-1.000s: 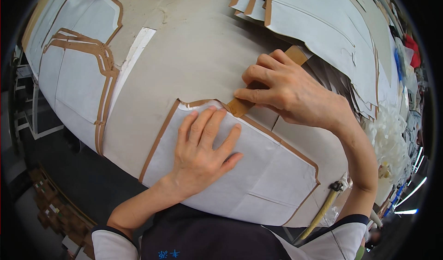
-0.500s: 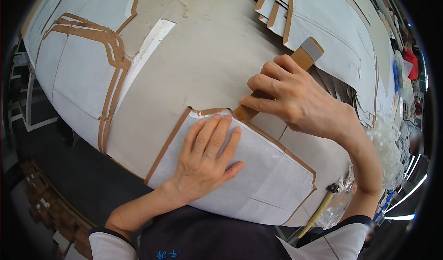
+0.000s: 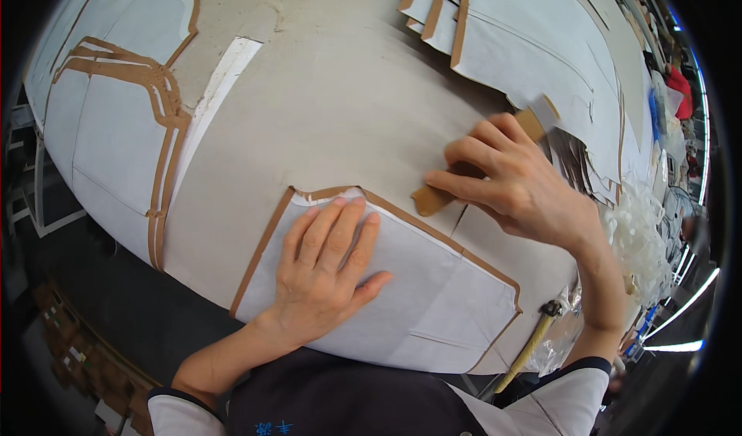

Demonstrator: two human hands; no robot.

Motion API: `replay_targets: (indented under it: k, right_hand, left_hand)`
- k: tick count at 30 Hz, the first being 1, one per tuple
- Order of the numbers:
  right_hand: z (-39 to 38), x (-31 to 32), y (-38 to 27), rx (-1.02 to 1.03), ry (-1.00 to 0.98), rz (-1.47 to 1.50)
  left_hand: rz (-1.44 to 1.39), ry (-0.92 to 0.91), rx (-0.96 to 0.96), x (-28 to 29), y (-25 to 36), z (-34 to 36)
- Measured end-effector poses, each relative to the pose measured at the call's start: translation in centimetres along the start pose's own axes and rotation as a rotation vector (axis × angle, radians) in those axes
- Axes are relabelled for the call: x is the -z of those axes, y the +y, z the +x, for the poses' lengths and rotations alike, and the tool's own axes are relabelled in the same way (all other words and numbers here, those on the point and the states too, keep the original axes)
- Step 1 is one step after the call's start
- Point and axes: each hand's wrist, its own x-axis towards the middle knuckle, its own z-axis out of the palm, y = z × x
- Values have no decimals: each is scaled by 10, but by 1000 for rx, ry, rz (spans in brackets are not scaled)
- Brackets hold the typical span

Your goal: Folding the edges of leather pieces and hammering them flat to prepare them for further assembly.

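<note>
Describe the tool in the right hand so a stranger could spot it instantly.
Start at the big grey-beige worktable, then go to the white tan-edged panel at its near edge, pinned flat by the left hand. Just past that panel's upper edge, the right hand grips a flat tan wooden stick. It is the only solid, thick item among thin sheets.

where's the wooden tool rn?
Head view, right of centre: the wooden tool is in the right hand, its rounded tip just off the upper edge of the white panel that the left hand presses flat.
</note>
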Motion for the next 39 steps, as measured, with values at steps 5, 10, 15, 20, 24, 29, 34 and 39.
replay_targets:
  k: [5,10,15,20,24,29,34,39]
  right_hand:
    - [-63,-10,-13,-188,-13,106]
    - [-62,-16,-18,-110,39,56]
    - [-55,-21,-12,14,96,1]
    - [-41,-20,-7,70,93,-26]
    - [-25,-18,-4,112,88,-62]
    - [-4,-16,-1,140,82,-70]
    - [19,-11,2,168,58,-69]
    - [38,-6,5,188,10,-82]
  left_hand:
    - [45,-12,-16,1,2,2]
    - [73,-26,-25,0,1,0]
    - [65,-17,-36,2,4,1]
    - [61,-17,-35,3,4,1]
    - [66,-24,-30,2,5,1]
    - [65,-25,-19,2,3,1]
    - [60,-24,-15,2,3,1]
    - [52,-11,-7,-2,3,0]
